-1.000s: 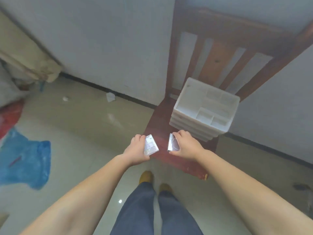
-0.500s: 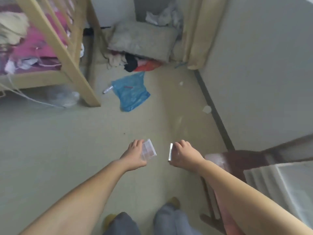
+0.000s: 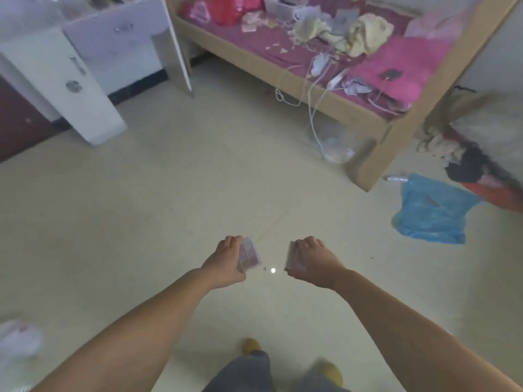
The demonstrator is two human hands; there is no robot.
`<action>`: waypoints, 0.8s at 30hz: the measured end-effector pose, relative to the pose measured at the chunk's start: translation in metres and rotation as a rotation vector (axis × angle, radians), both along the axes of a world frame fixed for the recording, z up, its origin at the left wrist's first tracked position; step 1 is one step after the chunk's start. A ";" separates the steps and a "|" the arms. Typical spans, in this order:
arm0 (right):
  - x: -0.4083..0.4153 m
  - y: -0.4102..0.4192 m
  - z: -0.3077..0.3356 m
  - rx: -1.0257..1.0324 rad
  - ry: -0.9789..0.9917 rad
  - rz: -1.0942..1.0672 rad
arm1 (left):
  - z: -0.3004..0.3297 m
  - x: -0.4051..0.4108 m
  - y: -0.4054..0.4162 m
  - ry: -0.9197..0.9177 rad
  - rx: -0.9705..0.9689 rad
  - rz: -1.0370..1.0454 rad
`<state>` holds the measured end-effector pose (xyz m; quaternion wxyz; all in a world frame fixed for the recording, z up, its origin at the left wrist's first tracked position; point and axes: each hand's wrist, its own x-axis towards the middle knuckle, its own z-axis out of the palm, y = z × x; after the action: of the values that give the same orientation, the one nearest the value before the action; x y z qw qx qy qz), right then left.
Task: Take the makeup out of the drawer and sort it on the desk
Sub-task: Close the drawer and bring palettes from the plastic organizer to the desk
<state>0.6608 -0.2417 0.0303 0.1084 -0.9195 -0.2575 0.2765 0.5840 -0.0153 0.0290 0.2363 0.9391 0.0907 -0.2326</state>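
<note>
My left hand grips a small clear flat makeup case with pinkish contents, tilted toward the middle. My right hand grips a second flat case, seen edge-on, silver along its side. Both hands are held out in front of me above the pale floor, a short gap between them. A white desk with drawer fronts and round knobs stands at the far left. The chair and the white drawer unit are out of view.
A wooden bed frame with a pink sheet and clutter fills the back right, cables hanging off it. A blue plastic bag and a heap of clothes lie on the floor at right. My feet show at the bottom.
The view has swung left, away from the chair and drawer unit, across the floor to the bed and desk. Both hands keep their cases in the same hold.
</note>
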 end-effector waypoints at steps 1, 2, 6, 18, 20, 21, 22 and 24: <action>0.005 0.037 0.003 0.012 -0.005 0.057 | 0.003 -0.005 0.031 -0.007 0.016 0.047; 0.010 0.072 0.005 0.028 -0.012 0.107 | 0.005 -0.010 0.061 -0.020 0.031 0.094; 0.031 0.191 0.013 0.024 -0.037 0.330 | 0.008 -0.030 0.158 -0.056 0.073 0.263; 0.183 0.514 0.020 0.040 -0.078 0.682 | 0.017 0.059 0.429 -0.120 0.121 0.582; 0.211 0.573 0.032 0.050 -0.112 0.735 | 0.025 0.083 0.477 -0.132 0.119 0.624; 0.223 0.599 0.035 0.052 -0.119 0.753 | 0.026 0.092 0.499 -0.137 0.111 0.647; 0.231 0.620 0.037 0.045 -0.115 0.770 | 0.028 0.099 0.516 -0.131 0.097 0.660; 0.250 0.665 0.034 0.027 -0.113 0.813 | 0.027 0.113 0.554 -0.108 0.078 0.683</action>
<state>0.9113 0.4233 0.0645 -0.0118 -0.7552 -0.6088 0.2427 0.6974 0.5385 0.0555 0.2687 0.8738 0.3960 -0.0865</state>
